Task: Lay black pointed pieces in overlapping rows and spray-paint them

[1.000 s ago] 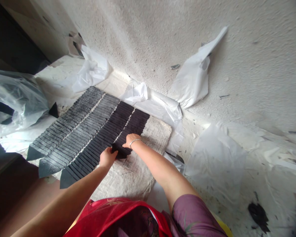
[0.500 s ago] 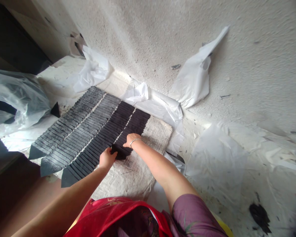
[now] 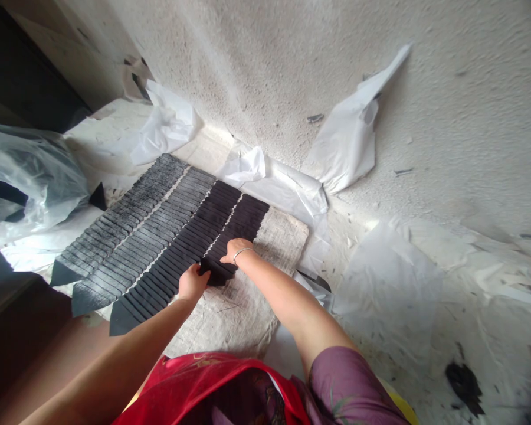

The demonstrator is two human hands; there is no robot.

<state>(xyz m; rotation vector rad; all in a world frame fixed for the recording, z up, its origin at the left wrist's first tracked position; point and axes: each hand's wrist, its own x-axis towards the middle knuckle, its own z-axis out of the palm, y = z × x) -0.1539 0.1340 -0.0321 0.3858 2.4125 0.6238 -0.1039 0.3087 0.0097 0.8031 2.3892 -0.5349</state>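
Observation:
Overlapping thin black pieces lie in several rows on a pale cloth-covered board (image 3: 287,233). The two left rows (image 3: 128,218) look dusty grey, and the two right rows (image 3: 216,206) are deep black. At the near end of the rightmost row, my left hand (image 3: 193,283) pinches a small black piece (image 3: 204,267) between thumb and fingers. My right hand (image 3: 238,249), a bracelet at its wrist, rests on that same row just to the right. Its fingers are curled together and point down; their tips and anything between them are hidden.
A rough pale wall (image 3: 265,82) rises behind the board. White plastic sheets (image 3: 345,141) hang and lie along its foot. A clear plastic bag (image 3: 39,171) with dark contents sits at left. A black scrap (image 3: 464,383) lies at lower right.
Both hands hold practically the same place on the rightmost row. The view has shifted very slightly; nothing else has visibly moved.

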